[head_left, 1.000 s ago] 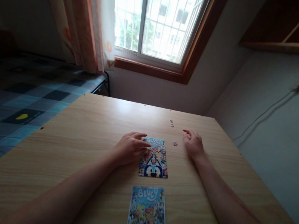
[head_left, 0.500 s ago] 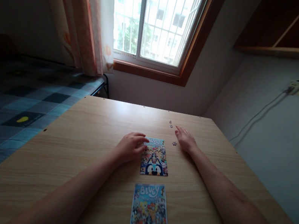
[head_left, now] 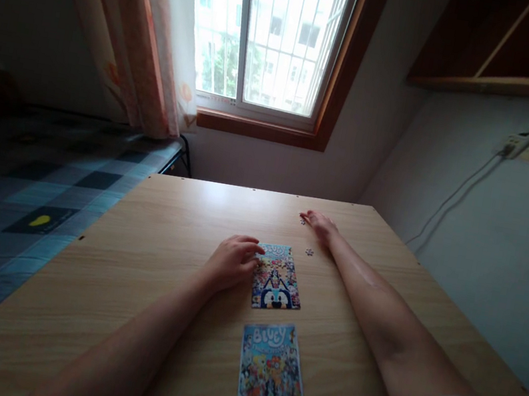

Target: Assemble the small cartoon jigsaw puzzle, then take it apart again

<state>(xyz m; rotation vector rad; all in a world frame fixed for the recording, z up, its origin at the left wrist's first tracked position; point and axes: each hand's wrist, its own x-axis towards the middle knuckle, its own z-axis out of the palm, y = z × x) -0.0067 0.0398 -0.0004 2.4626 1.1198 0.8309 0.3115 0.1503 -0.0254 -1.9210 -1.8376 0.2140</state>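
My left hand (head_left: 232, 261) rests at the left edge of a mostly assembled jigsaw puzzle (head_left: 277, 285), its fingers apart and fingertips on the upper left corner. The puzzle shows a blue cartoon dog's face under a pale blue title band. Farther back on the table, my right hand (head_left: 321, 226) stretches its fingers out over a small loose puzzle piece (head_left: 302, 222). Its fingertips cover the spot just behind that piece; I see no piece held in them. Another small cluster of loose pieces (head_left: 309, 252) lies right of the puzzle's top corner.
A printed Bluey picture sheet (head_left: 272, 375) lies in front of the puzzle on the wooden table (head_left: 178, 231). A bed with a checked cover (head_left: 67, 192) stands on the left. Behind the table is a window (head_left: 285, 39); a wall socket with a cord (head_left: 511, 148) is on the right.
My right hand has moved forward and left, its fingertips now covering the farther loose piece. My left hand stays at the puzzle's left edge. The whole view has shifted slightly.
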